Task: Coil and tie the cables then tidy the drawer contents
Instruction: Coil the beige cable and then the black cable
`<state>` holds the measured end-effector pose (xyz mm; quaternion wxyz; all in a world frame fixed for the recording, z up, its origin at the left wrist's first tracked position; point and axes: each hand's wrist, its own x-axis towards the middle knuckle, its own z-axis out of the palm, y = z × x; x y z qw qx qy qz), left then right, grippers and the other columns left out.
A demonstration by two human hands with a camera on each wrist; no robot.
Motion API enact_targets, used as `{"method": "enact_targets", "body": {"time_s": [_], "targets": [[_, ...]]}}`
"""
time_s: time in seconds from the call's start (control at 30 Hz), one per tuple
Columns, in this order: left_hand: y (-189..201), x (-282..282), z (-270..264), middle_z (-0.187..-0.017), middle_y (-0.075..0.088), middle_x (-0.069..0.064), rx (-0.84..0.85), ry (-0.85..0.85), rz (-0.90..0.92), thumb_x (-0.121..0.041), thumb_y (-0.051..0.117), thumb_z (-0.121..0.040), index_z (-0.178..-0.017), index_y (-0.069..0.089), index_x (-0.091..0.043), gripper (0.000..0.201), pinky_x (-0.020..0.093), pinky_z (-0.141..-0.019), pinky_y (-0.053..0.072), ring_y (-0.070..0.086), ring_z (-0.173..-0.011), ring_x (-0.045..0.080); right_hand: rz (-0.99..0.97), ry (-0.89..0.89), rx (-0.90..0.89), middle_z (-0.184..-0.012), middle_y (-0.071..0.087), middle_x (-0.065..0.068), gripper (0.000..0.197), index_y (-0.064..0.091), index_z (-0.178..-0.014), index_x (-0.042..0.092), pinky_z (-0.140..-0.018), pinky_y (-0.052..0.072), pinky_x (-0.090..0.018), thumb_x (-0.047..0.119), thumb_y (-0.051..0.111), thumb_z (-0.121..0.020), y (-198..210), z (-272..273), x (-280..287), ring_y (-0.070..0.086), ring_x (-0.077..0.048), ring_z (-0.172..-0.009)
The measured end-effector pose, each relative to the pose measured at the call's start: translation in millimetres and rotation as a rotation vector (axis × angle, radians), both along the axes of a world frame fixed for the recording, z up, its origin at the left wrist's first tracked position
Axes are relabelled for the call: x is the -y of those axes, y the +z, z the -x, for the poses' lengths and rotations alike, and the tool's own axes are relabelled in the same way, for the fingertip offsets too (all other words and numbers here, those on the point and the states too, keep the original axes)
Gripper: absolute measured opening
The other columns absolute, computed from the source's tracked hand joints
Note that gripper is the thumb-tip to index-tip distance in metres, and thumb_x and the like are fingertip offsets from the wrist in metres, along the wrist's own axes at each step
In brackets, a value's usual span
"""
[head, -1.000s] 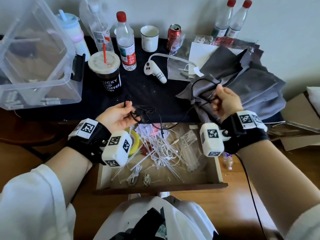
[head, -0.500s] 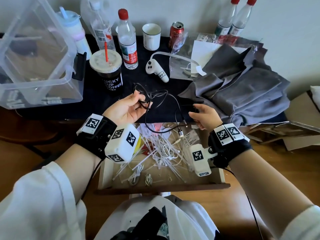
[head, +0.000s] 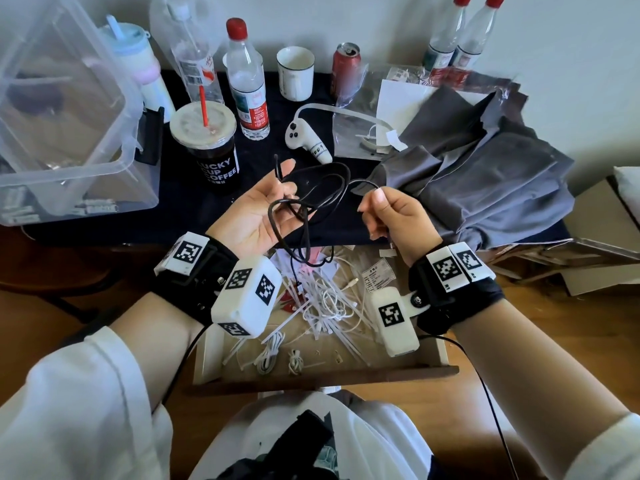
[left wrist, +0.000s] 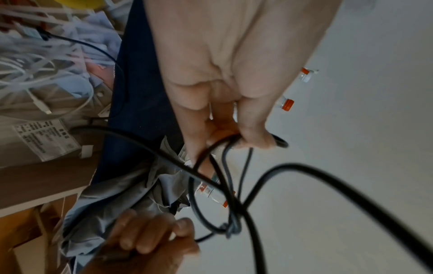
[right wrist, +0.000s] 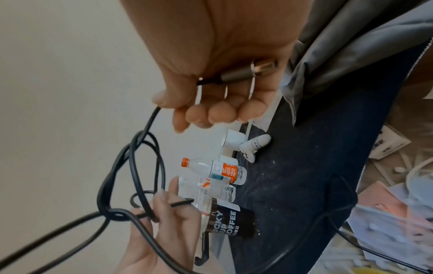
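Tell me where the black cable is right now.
In the head view, the black cable is held looped between the left hand and right hand, above the open drawer.

a dark-clothed table (head: 180, 216) — bearing a clear bin (head: 69, 126), bottles (head: 247, 88), coffee cup (head: 211, 150), grey cloth (head: 485, 181).

Dark cloth (head: 194, 216) covers desk top. Clear plastic bin (head: 69, 133) at 10 o'clock. Coffee cup (head: 211, 147) with red straw just right of bin. Red-capped water bottle (head: 247, 88) behind cup. White mug (head: 295, 72) and red can (head: 344, 67) at 12 o'clock. White controller (head: 304, 140) near centre. Crumpled grey cloth (head: 485, 181) at 2 o'clock.
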<state>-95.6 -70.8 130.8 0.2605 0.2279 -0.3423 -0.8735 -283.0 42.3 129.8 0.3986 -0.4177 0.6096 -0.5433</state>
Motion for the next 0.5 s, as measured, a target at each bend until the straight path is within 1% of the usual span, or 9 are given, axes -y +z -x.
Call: {"method": "enact_targets", "body": {"time_s": [0.03,0.07,0.13,0.23,0.27,0.37,0.43,0.47,0.5], "targets": [[-1,1,-1,-0.071,0.055,-0.012,-0.033,-0.043,0.03,-0.03,0.087,-0.059,-0.129,0.048,-0.022,0.08,0.034,-0.081,0.057,0.06,-0.07,0.002,0.033,-0.006,-0.02,-0.049,0.048,0.01,0.03,0.055,-0.075,0.012,-0.046,0.035,-0.012,0.022,0.038,-0.098,1,1,0,0.04,-0.003,-0.044],[-1,2,-1,-0.073,0.054,-0.011,-0.072,-0.067,0.057,-0.031,0.09,-0.054,-0.127,0.052,-0.025,0.082,0.034,-0.08,0.057,0.058,-0.072,0.002,0.06,-0.011,-0.028,-0.048,0.047,0.011,0.028,0.055,-0.076,0.012,-0.047,0.035,-0.012,0.025,0.038,-0.094,1,1,0,0.039,-0.003,-0.045],[0,1,-1,-0.076,0.052,-0.008,-0.136,-0.069,0.08,-0.028,0.089,-0.056,-0.126,0.056,-0.027,0.077,0.035,-0.082,0.055,0.055,-0.075,0.004,0.079,-0.028,-0.028,-0.049,0.047,0.012,0.027,0.057,-0.076,0.013,-0.049,0.035,-0.012,0.026,0.039,-0.091,1,2,1,0.039,-0.002,-0.047],[6,-2,1,-0.076,0.05,-0.009,-0.157,-0.089,0.13,-0.028,0.086,-0.062,-0.132,0.045,-0.028,0.081,0.035,-0.087,0.053,0.052,-0.076,0.002,0.066,-0.076,-0.052,-0.048,0.048,0.013,0.025,0.059,-0.08,0.015,-0.051,0.035,-0.011,0.02,0.041,-0.096,0,4,0,0.041,0.0,-0.047],[8,-3,2,-0.076,0.05,-0.01,-0.157,-0.101,0.146,-0.029,0.085,-0.062,-0.133,0.042,-0.028,0.083,0.035,-0.088,0.052,0.051,-0.076,0.002,0.057,-0.103,-0.044,-0.047,0.047,0.013,0.023,0.059,-0.081,0.016,-0.05,0.035,-0.011,0.015,0.043,-0.098,0,5,0,0.041,0.0,-0.046],[11,-4,2,-0.077,0.05,-0.01,-0.145,-0.112,0.163,-0.028,0.085,-0.063,-0.136,0.039,-0.028,0.087,0.036,-0.089,0.052,0.05,-0.076,0.002,0.036,-0.208,0.074,-0.045,0.046,0.01,0.02,0.048,-0.076,0.015,-0.042,0.031,-0.015,0.005,0.051,-0.093,2,7,-1,0.037,-0.004,-0.038],[12,-4,2,-0.076,0.051,-0.009,-0.116,-0.092,0.144,-0.025,0.085,-0.064,-0.136,0.04,-0.027,0.085,0.037,-0.086,0.053,0.051,-0.075,0.003,0.038,-0.252,0.125,-0.045,0.047,0.01,0.023,0.045,-0.074,0.014,-0.04,0.027,-0.016,0.003,0.053,-0.091,2,9,-3,0.035,-0.005,-0.036],[13,-5,3,-0.075,0.052,-0.009,-0.09,-0.065,0.118,-0.021,0.082,-0.067,-0.137,0.04,-0.025,0.081,0.037,-0.083,0.055,0.052,-0.075,0.004,0.045,-0.258,0.129,-0.045,0.047,0.009,0.023,0.045,-0.074,0.014,-0.04,0.027,-0.016,0.002,0.054,-0.091,3,9,-4,0.035,-0.005,-0.036],[15,-7,5,-0.072,0.053,-0.008,-0.055,-0.023,0.078,-0.015,0.074,-0.075,-0.138,0.039,-0.022,0.073,0.036,-0.078,0.057,0.053,-0.075,0.006,0.05,-0.258,0.125,-0.045,0.048,0.009,0.022,0.047,-0.074,0.014,-0.04,0.027,-0.015,0.001,0.054,-0.091,3,9,-5,0.035,-0.005,-0.036]]}}
